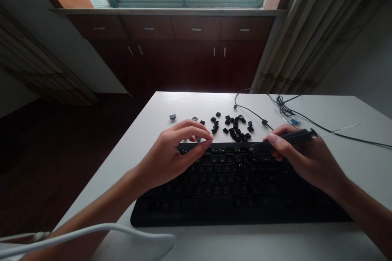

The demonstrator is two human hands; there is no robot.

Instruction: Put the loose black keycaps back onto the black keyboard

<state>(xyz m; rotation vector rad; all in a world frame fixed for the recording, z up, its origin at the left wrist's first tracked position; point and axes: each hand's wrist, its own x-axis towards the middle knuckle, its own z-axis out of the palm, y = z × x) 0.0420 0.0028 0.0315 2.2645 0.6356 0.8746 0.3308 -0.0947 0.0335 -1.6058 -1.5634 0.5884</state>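
A black keyboard [196, 214] lies on the white table, with several keycaps gone from its upper and right-hand parts. My left hand [174, 153] hovers over the keyboard's upper left, thumb and fingertips pinched together; anything between them is too small or hidden to make out. Gripped in my right hand [301, 157] is a black keycap puller [289, 138]. Its dark end points left at the keyboard's top edge, while two thin wires stick out to the right. Loose black keycaps [237, 132] are scattered just behind the keyboard, and one keycap [172, 117] lies apart to the left.
A black cable [337, 132] runs across the table [352, 110], bundled near the back, beside a small blue piece [295, 121]. A white cable [92, 228] crosses the lower left foreground. Beyond the table stand dark red cabinets [196, 61] under a window.
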